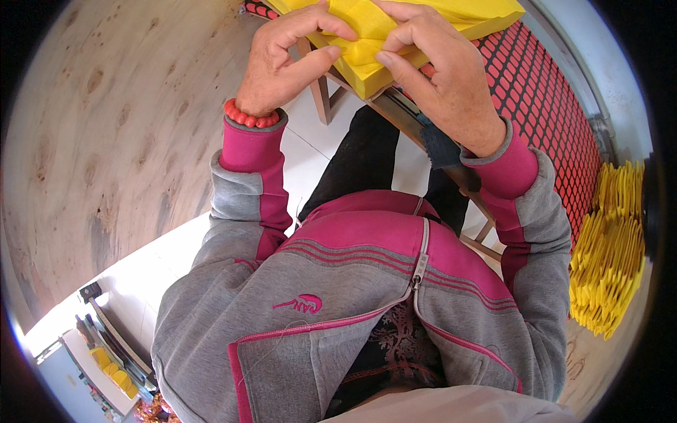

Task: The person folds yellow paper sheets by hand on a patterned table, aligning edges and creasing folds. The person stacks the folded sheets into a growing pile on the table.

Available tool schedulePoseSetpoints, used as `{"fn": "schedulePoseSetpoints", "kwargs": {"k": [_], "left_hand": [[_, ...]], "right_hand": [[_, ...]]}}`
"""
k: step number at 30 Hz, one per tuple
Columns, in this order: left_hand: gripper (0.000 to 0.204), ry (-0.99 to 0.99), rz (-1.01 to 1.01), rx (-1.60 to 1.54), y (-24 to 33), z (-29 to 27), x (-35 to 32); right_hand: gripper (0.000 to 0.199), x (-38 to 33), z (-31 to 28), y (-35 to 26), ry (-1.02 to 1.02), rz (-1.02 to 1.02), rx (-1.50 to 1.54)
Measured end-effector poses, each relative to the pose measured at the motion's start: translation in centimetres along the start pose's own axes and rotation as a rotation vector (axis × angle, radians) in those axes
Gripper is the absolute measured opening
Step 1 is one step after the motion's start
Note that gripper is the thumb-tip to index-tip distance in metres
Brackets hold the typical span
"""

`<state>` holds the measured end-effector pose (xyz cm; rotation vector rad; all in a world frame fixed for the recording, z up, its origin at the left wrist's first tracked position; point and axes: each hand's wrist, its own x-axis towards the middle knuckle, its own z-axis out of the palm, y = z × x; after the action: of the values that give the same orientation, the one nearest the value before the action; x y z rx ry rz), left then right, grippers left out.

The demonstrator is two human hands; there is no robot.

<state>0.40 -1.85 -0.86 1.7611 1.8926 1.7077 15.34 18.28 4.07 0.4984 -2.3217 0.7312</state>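
Observation:
A thick stack of yellow sheets (486, 17) lies on a red mesh surface (543, 92) at the top of the view. My left hand (278, 63) pinches a fold of the top yellow sheet (363, 25) between thumb and fingers. A red bead bracelet (247, 118) sits on that wrist. My right hand (441, 70) grips the same fold from the right, thumb under it. Both sleeves are grey and pink.
A large plywood board (106, 127) fills the left side. A row of folded yellow pieces (610, 261) stands at the right edge. A wooden frame (395, 116) carries the mesh. White floor tiles (310, 151) show below. Small boxes (106, 352) lie at the lower left.

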Motion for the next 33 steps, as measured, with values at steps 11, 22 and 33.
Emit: {"fn": "schedulePoseSetpoints", "kwargs": {"k": [11, 22, 33], "left_hand": [[0.018, -0.021, 0.041, 0.031, 0.0, -0.2, 0.3], [0.010, 0.197, -0.015, -0.048, -1.2, 1.5, -0.2], [0.017, 0.480, -0.012, -0.109, -1.8, 2.9, 0.2]], "right_hand": [[0.018, -0.1, 0.2, 0.4, 0.034, 0.028, 0.069], [0.016, 1.4, -1.6, -1.8, 0.286, -0.136, -0.075], [0.025, -15.5, 0.5, -1.8, -0.370, 0.185, 0.082]]}}
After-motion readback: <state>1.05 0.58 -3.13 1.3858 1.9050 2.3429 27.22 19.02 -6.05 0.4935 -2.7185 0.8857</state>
